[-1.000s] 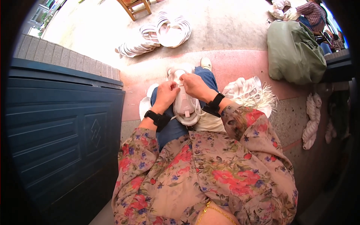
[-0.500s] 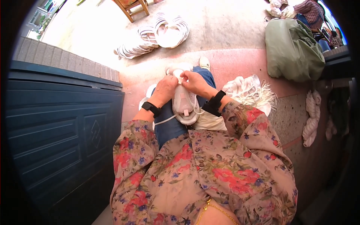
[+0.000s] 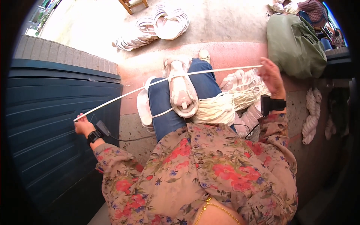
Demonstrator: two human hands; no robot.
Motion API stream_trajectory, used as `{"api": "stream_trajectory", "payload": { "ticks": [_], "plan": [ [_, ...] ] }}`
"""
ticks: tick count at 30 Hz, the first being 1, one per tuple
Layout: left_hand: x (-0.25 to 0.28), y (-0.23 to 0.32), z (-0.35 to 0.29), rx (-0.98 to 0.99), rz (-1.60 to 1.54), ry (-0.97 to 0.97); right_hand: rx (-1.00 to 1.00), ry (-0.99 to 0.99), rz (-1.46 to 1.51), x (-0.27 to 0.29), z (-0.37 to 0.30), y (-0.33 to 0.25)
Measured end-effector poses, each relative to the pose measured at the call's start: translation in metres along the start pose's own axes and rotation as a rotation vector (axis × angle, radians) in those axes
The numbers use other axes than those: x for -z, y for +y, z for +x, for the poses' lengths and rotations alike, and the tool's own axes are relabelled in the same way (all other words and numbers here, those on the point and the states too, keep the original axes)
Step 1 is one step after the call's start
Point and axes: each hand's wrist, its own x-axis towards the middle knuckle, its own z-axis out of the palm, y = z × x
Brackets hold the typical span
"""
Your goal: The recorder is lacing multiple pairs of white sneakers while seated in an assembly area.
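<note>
A pale pink-and-white sneaker [image 3: 182, 93] rests on my lap between my thighs. A white shoelace [image 3: 225, 70] runs taut across it, drawn out to both sides. At the far left, in front of the dark blue door, my left hand [image 3: 83, 125] pinches one end of the lace. My right hand [image 3: 272, 77], raised at the right beside the green sack, has its fingers closed on the other end. A thick bundle of cream laces [image 3: 213, 111] lies across my right thigh. Around my left thigh goes a white band [image 3: 164, 112].
Another pale shoe [image 3: 143, 107] is by my left leg, and more pale shoes [image 3: 240, 79] lie to my right. Coiled white bundles [image 3: 170, 23] are on the floor ahead. A green sack [image 3: 294, 48] stands at the right, near another person [image 3: 314, 12]. The blue door [image 3: 67, 112] borders my left.
My hands were together over the sneaker's upper part. They have swung far apart, left hand down to the left and right hand out to the right, stretching the lace between them.
</note>
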Motion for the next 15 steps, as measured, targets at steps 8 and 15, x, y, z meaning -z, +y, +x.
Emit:
{"api": "stream_trajectory", "payload": {
  "ticks": [8, 15],
  "plan": [
    [-0.026, 0.02, -0.044, 0.369, -0.416, -0.658, 0.336, -0.084, 0.64, 0.073, -0.023, -0.08],
    [-0.003, 0.013, -0.086, 0.073, 0.414, -0.489, 0.413, -0.033, 0.888, 0.173, -0.056, -0.166]
  ]
}}
